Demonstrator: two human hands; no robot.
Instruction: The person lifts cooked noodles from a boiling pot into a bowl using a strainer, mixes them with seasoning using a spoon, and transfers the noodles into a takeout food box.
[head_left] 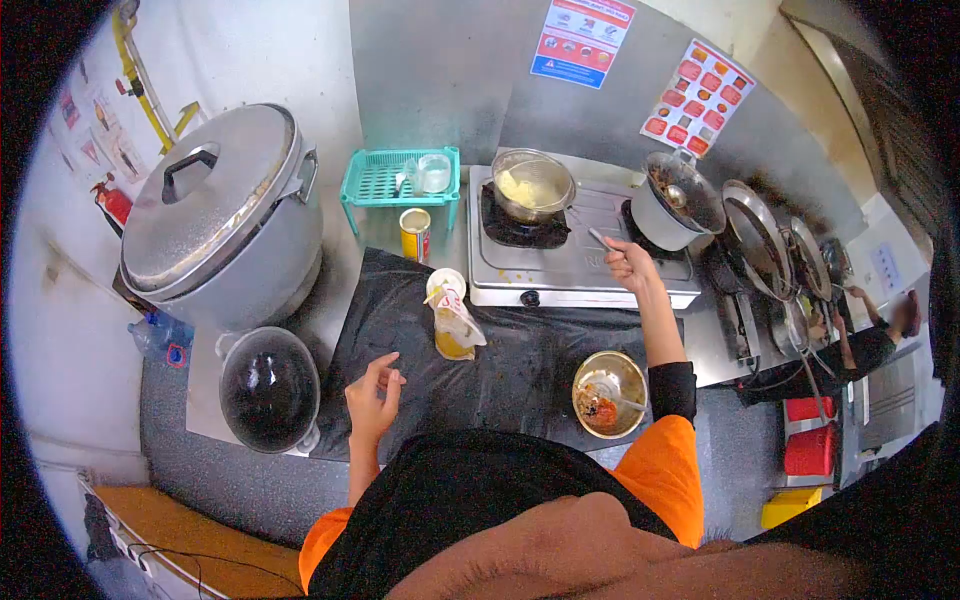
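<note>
My right hand (632, 268) is closed around a grey handle (599, 237) in front of the stove. The handle points up and left toward a metal strainer-like pan (548, 205) on the left burner and seems to belong to it. Pale yellow food (520, 190) lies inside that pan. My left hand (372, 398) hangs over the black-covered counter (420, 400), fingers loosely bent and apart, holding nothing. Beyond it stands an opened plastic bag (457, 335) with yellowish contents. A metal bowl (610, 375) with reddish and dark seasonings and a spoon sits below my right forearm.
A large lidded pot (235, 240) and a black wok (268, 390) are at the left. A teal rack (400, 185) and a yellow can (415, 235) stand left of the stove (580, 270). A deep pot (660, 215) and several pans (760, 245) line the right, where another person (850, 350) works.
</note>
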